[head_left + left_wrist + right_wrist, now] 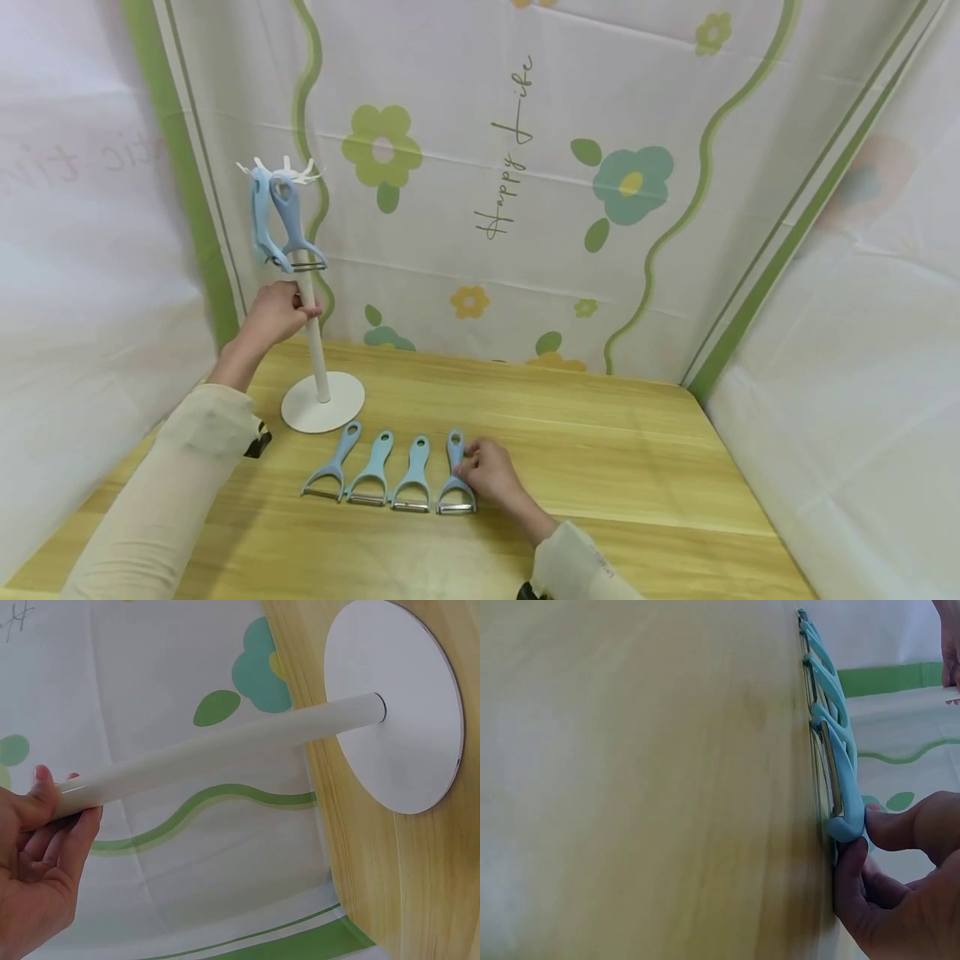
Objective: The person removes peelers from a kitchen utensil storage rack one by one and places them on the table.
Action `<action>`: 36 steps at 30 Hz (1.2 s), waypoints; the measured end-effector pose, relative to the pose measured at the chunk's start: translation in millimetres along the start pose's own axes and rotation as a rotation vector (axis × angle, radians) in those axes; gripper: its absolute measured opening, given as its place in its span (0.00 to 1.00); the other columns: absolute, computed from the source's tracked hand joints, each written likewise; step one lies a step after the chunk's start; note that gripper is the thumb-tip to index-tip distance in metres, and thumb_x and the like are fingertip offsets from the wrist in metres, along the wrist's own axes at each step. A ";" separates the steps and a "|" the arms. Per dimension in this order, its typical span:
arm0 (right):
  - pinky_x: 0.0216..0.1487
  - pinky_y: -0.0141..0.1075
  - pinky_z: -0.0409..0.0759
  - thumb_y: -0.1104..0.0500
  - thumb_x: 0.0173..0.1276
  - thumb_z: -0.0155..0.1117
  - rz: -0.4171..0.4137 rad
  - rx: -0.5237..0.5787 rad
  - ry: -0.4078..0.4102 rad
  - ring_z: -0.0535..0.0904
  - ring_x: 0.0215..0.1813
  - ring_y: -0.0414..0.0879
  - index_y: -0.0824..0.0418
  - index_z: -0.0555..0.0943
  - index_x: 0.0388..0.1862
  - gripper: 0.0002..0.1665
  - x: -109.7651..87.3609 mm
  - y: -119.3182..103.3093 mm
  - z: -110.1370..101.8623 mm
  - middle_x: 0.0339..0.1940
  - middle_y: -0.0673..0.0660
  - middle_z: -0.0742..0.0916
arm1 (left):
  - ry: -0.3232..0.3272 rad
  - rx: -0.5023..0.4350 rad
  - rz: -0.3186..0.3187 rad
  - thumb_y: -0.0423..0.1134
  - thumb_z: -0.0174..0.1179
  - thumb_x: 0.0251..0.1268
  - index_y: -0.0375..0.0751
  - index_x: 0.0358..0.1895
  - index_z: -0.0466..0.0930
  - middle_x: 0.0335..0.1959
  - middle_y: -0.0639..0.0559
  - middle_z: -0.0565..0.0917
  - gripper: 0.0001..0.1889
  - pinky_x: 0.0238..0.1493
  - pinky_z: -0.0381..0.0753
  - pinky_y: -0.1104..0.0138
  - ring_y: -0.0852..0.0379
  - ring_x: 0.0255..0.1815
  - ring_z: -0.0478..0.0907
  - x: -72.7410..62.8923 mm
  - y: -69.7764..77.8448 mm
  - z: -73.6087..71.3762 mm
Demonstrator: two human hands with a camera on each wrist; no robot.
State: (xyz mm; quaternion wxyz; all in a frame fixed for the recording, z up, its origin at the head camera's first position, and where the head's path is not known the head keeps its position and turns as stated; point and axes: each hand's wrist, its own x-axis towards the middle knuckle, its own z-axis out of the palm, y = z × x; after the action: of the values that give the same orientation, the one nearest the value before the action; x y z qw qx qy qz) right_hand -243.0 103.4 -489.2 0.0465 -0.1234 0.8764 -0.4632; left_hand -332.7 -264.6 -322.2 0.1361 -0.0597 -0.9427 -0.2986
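Note:
My left hand [274, 315] grips the pole [315, 358] of a white stand with a round base and a ring of hooks at its top. Two blue Y-shaped peelers, one lighter [260, 208] and one darker [289, 218], hang from the hooks. On the table several more peelers lie in a row, handles pointing away from me. At the right end of that row, my right hand [491, 473] pinches a blue peeler [455, 450] near its neck. In the right wrist view, thumb and finger meet at the edge of this peeler [847, 799], low over the wood.
Left of the right hand lie a light blue peeler [418, 454], another like it [381, 454] and a darker one [345, 447]. The stand's base [300, 410] is behind their left end. A flowered curtain [450, 108] hangs behind the wooden table [622, 450].

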 end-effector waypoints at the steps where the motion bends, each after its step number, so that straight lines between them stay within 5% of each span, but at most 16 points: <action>1: 0.25 0.29 0.75 0.69 0.58 0.72 0.000 0.000 0.000 0.79 0.26 0.39 0.75 0.78 0.44 0.18 -0.2 -0.4 0.6 0.25 0.60 0.88 | 0.000 0.002 0.000 0.37 0.62 0.69 0.26 0.40 0.81 0.38 0.30 0.86 0.13 0.43 0.80 0.47 0.37 0.40 0.82 0.0 -0.2 0.0; 10: 0.21 0.28 0.72 0.65 0.60 0.73 0.009 -0.070 -0.013 0.75 0.22 0.38 0.74 0.77 0.48 0.20 1.0 -4.2 -3.9 0.22 0.54 0.84 | 0.003 0.007 0.062 0.37 0.60 0.71 0.28 0.39 0.79 0.36 0.32 0.84 0.11 0.39 0.77 0.53 0.39 0.38 0.80 2.3 1.1 -0.8; 18: 0.26 0.32 0.73 0.57 0.64 0.72 0.008 -0.155 -0.048 0.75 0.28 0.43 0.70 0.77 0.50 0.23 7.0 -10.2 -17.1 0.29 0.56 0.82 | -0.069 -0.225 0.065 0.26 0.43 0.77 0.24 0.59 0.67 0.55 0.25 0.78 0.14 0.63 0.72 0.40 0.28 0.61 0.74 1.5 -2.2 8.0; 25: 0.36 0.41 0.79 0.52 0.68 0.68 0.070 -0.128 -0.079 0.79 0.37 0.49 0.69 0.75 0.55 0.25 8.3 -8.9 -30.0 0.39 0.61 0.84 | 0.001 -0.253 0.056 0.23 0.48 0.73 0.25 0.50 0.72 0.47 0.27 0.82 0.08 0.58 0.79 0.44 0.31 0.50 0.83 -2.1 -8.4 16.9; 36: 0.39 0.38 0.81 0.52 0.68 0.68 0.079 -0.075 -0.077 0.79 0.40 0.48 0.67 0.76 0.58 0.26 21.0 -25.0 -48.5 0.43 0.61 0.83 | 0.137 -0.179 0.070 0.24 0.56 0.66 0.28 0.42 0.78 0.39 0.29 0.87 0.05 0.46 0.84 0.45 0.34 0.43 0.86 -8.5 -5.1 22.6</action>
State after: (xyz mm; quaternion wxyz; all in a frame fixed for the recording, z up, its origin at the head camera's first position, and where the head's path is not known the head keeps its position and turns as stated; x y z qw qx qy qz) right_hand -268.4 123.3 -440.5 0.0938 -0.1082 0.8949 -0.4227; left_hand -330.5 -255.9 -345.2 0.2048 -0.0840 -0.8981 -0.3800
